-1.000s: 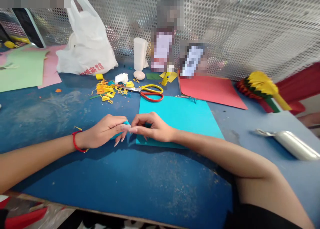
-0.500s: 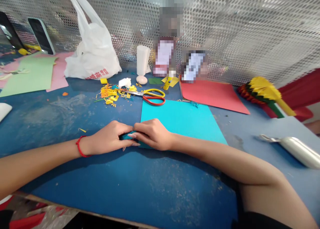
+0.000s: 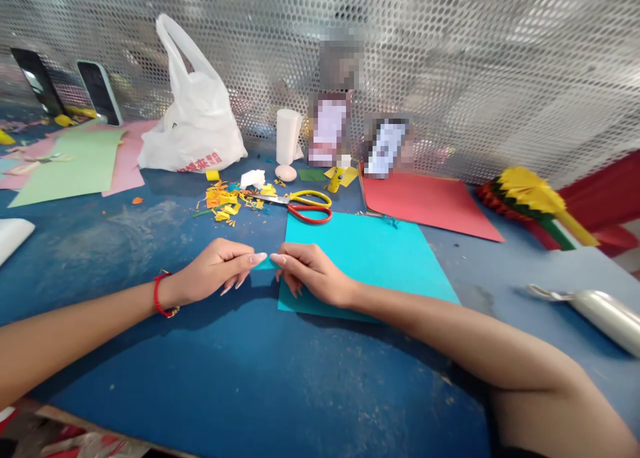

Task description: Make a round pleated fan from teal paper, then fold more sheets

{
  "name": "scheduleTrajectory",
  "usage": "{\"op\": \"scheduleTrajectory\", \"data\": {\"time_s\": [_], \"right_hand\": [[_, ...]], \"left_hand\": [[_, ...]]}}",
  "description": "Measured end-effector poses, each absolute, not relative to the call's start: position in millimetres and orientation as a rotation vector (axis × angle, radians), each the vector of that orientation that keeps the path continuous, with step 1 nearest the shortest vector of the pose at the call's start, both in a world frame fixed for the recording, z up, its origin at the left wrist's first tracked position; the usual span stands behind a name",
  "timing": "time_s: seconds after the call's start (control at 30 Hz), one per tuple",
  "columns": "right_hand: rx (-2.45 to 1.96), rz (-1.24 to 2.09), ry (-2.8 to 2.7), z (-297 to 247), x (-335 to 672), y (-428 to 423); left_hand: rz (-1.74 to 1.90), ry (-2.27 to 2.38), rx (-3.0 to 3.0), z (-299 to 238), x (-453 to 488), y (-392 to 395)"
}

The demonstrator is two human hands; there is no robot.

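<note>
My left hand (image 3: pixel 216 270) and my right hand (image 3: pixel 310 271) meet fingertip to fingertip at the middle of the blue table (image 3: pixel 240 378). Both pinch a small strip of teal paper (image 3: pixel 265 265) between thumb and fingers. The strip is mostly hidden by the fingers. My right hand rests over the near left corner of a large teal paper sheet (image 3: pixel 370 258). A red bracelet circles my left wrist.
Yellow and red scissors (image 3: pixel 303 205) lie behind the hands beside orange and yellow paper scraps (image 3: pixel 223 201). A red sheet (image 3: pixel 430 201), a white plastic bag (image 3: pixel 195 128), a white roll (image 3: pixel 289 136), green and pink sheets (image 3: pixel 75 168), a folded paper flower (image 3: pixel 535 198) and a silver tube (image 3: pixel 600 315) lie around.
The hands have lifted and parted a little from pressing down on the table; the fingertips now pinch the small teal strip between them. The view has tilted slightly down.
</note>
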State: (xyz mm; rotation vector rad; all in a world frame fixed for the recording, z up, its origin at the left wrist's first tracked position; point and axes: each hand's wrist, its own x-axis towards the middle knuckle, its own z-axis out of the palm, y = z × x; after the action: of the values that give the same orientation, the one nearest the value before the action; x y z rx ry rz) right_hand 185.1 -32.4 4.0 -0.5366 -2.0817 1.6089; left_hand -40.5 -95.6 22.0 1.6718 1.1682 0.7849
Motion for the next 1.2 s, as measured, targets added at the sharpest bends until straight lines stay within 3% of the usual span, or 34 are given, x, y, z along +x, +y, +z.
{"op": "scheduleTrajectory", "data": {"time_s": [0.27, 0.53, 0.67, 0.77, 0.93, 1.07, 1.2], "right_hand": [[-0.702, 1.4, -2.124, 3.3, 184.9, -30.9], [-1.029, 0.736, -2.589, 12.0, 184.0, -30.5], [-1.171, 0.212, -2.847, 15.3, 182.5, -22.7], [-1.075, -0.103, -2.835, 13.1, 183.5, -17.6], [-0.571, -0.339, -2.784, 2.0, 188.2, -38.2], [-0.663, -0.454, -2.821, -1.4, 192.5, -61.0], [-0.59, -0.528, -2.886, 4.0, 196.9, -67.2]], "left_hand": [[1.022, 1.261, 1.873, 19.0, -42.4, -99.7], [1.002, 1.329, 2.303, 7.5, -52.7, -90.6], [0.836, 1.315, 2.442, 0.2, -58.8, -77.9], [0.763, 1.347, 2.486, -4.6, -62.2, -71.8], [0.553, 1.401, 2.585, -4.9, -65.2, -72.3], [0.215, 1.401, 2.71, -2.3, -64.4, -77.9], [0.192, 1.411, 2.713, -2.1, -65.2, -79.7]]}}
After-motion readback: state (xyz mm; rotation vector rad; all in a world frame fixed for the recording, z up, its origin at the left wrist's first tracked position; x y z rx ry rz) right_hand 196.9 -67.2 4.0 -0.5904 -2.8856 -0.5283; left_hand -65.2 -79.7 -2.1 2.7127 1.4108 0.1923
